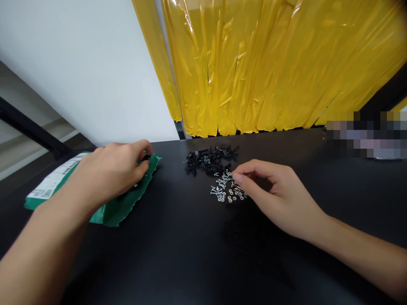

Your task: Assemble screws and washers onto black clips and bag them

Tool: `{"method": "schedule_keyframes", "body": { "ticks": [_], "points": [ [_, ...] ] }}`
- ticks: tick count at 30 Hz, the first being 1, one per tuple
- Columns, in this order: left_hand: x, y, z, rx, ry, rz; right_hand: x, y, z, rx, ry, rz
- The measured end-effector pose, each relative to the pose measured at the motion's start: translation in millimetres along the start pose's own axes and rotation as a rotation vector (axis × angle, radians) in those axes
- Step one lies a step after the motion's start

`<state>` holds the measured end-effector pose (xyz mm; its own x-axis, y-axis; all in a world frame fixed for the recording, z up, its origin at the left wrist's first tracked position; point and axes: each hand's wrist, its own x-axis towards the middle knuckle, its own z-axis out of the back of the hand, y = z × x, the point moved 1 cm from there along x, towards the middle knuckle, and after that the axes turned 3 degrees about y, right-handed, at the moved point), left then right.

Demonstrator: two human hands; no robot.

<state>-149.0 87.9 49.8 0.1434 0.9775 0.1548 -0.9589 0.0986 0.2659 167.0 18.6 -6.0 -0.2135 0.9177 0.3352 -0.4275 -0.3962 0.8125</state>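
Observation:
My left hand (111, 169) is over the torn mouth of a green plastic bag (111, 212). Its thumb and curled fingers close on a small black part (146, 157), mostly covered by the fingers. More dark pieces show inside the bag beneath the hand. On the dark table, my right hand (273, 190) reaches the edge of a pile of small silver screws (221, 184), its thumb and index finger pinched together. Whatever is between those fingertips is too small to make out. Silver washers (234, 198) lie just below the screws, partly behind the right hand.
A heap of small black plastic parts (208, 159) lies behind the screws. The black table (178, 254) runs back to hanging yellow plastic strips (254, 84) and a white panel (104, 67). A blurred-out item (365, 137) is at the far right.

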Motion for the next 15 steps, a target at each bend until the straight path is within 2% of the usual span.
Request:
{"method": "schedule_keyframes", "body": {
  "ticks": [5, 9, 15],
  "points": [
    [-3, 10, -3.9, 0.088, 0.138, 0.098, 0, -2, -1, -0.054, 0.060, 0.039],
    [-4, 12, -8.8, 0.102, 0.087, 0.076, 1, -5, 0, -0.122, 0.075, 0.052],
    [-3, 11, -17.3, 0.135, 0.118, 0.035, 7, -12, 8, -0.288, 0.080, 0.044]
  ]
}}
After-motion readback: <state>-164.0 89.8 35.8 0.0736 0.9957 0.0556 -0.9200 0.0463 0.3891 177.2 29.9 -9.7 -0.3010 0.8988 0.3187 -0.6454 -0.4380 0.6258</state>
